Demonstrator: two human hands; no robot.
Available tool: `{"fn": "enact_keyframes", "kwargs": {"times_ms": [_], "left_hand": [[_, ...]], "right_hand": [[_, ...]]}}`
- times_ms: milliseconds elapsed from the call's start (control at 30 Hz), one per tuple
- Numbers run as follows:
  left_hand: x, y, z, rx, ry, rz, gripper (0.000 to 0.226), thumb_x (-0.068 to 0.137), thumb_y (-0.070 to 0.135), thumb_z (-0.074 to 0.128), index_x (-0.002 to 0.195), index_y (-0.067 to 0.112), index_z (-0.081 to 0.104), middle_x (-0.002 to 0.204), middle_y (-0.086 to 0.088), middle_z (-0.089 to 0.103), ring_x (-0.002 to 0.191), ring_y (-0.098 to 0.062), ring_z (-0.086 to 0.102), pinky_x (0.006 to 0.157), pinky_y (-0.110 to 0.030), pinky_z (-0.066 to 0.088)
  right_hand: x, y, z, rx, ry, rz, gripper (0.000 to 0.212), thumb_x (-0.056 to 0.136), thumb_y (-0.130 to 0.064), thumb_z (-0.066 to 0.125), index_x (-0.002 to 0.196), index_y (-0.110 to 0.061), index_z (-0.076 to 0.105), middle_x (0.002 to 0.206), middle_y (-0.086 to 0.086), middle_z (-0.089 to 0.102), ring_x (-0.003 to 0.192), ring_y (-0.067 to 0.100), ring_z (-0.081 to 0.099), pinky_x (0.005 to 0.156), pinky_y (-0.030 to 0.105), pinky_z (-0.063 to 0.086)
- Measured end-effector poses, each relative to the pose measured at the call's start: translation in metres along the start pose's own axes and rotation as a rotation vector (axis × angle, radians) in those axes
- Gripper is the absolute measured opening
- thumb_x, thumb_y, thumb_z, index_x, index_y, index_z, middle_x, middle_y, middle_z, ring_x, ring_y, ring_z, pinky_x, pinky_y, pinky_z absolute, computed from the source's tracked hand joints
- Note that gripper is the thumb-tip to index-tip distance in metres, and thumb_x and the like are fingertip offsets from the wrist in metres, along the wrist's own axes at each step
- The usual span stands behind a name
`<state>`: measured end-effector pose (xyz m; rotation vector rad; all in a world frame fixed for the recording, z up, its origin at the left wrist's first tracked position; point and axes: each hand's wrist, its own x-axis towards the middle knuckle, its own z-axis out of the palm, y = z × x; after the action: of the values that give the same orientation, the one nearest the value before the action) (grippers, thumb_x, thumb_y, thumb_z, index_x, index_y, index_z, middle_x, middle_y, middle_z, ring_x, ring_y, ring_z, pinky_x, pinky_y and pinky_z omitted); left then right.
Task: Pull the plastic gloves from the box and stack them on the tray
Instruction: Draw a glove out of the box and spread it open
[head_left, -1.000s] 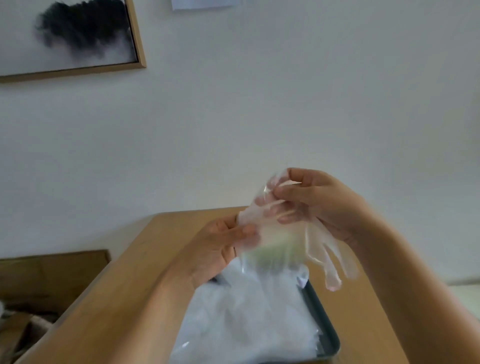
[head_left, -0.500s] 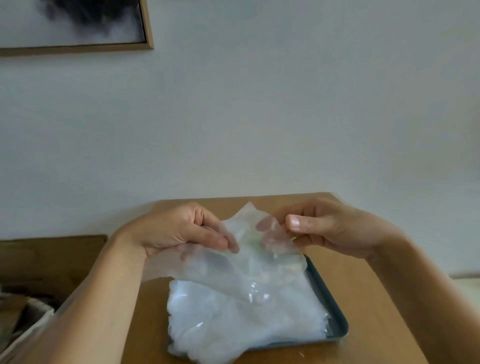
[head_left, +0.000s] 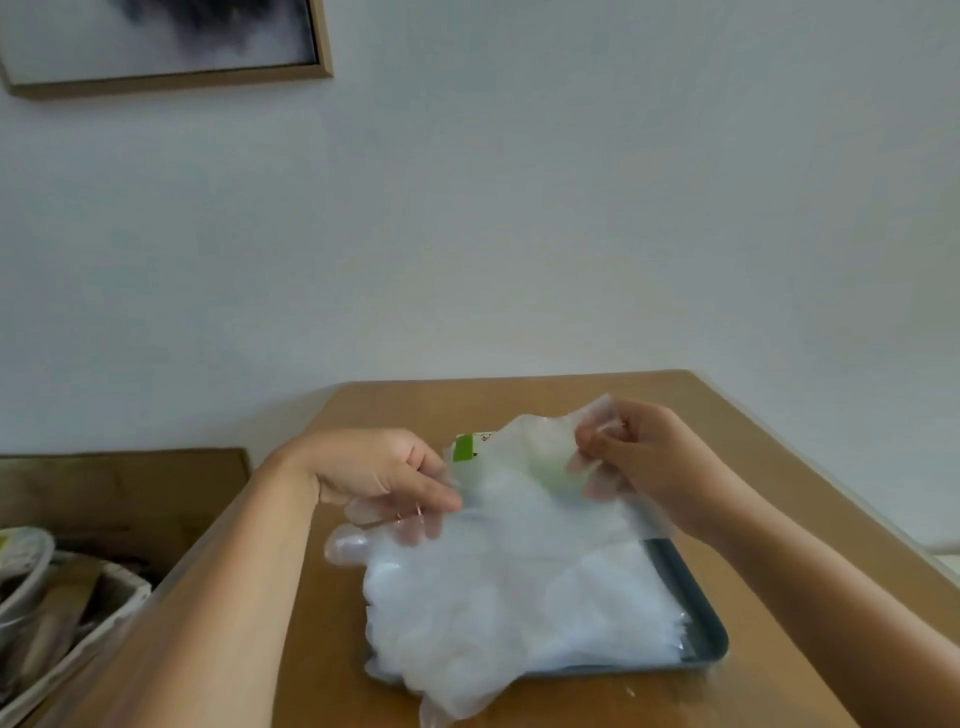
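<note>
The left grip (head_left: 384, 478) and right grip (head_left: 644, 457) each pinch a glove (head_left: 519, 483), held over the pile (head_left: 519, 597) on the tray (head_left: 693, 592). It stretches from the surface's (head_left: 519, 400) left edge toward its right edge, fingers pointing left.

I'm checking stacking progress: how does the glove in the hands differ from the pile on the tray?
The held glove is pinched between the left hand and right hand, raised; the pile lies on the tray. The held glove is one see-through sheet, the green box showing through it; the pile is layered, milky white, and overhangs the tray's near edge. Both are thin plastic.
</note>
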<state>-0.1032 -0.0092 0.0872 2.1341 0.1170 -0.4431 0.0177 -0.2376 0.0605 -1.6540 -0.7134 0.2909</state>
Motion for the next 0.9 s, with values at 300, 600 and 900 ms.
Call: {"fn": "enact_keyframes", "kwargs": {"times_ms": [300,600,900], "left_hand": [[0.023,-0.030,0.000,0.119,0.068,-0.314,0.005,0.087,0.015,0.069,0.086,0.011,0.070,0.067,-0.003,0.062,0.046,-0.008,0.056,0.050,-0.018,0.048],[0.016,-0.015,-0.007,0.446,0.393,-0.464,0.026,0.091,0.032,0.064,0.103,0.009,0.069,0.097,0.001,0.068,0.081,-0.013,0.060,0.078,-0.027,0.053],[0.028,0.020,0.075,0.651,0.564,0.252,0.016,0.081,0.024,0.071,0.073,0.029,0.058,0.079,0.012,0.062,0.077,-0.002,0.059,0.073,-0.021,0.047]], "right_hand": [[0.012,0.048,-0.022,-0.354,-0.283,0.200,0.007,0.082,0.004,0.066,0.079,-0.001,0.063,0.072,0.010,0.070,0.056,0.016,0.063,0.056,0.022,0.053],[0.016,0.054,-0.025,-0.538,-0.407,0.174,0.007,0.079,0.001,0.070,0.084,-0.003,0.068,0.070,0.000,0.069,0.060,0.008,0.065,0.062,0.019,0.054],[0.022,0.063,-0.028,-0.644,-0.459,0.169,0.015,0.083,-0.006,0.068,0.091,-0.015,0.077,0.083,-0.002,0.075,0.072,0.008,0.066,0.074,0.019,0.055]]}}
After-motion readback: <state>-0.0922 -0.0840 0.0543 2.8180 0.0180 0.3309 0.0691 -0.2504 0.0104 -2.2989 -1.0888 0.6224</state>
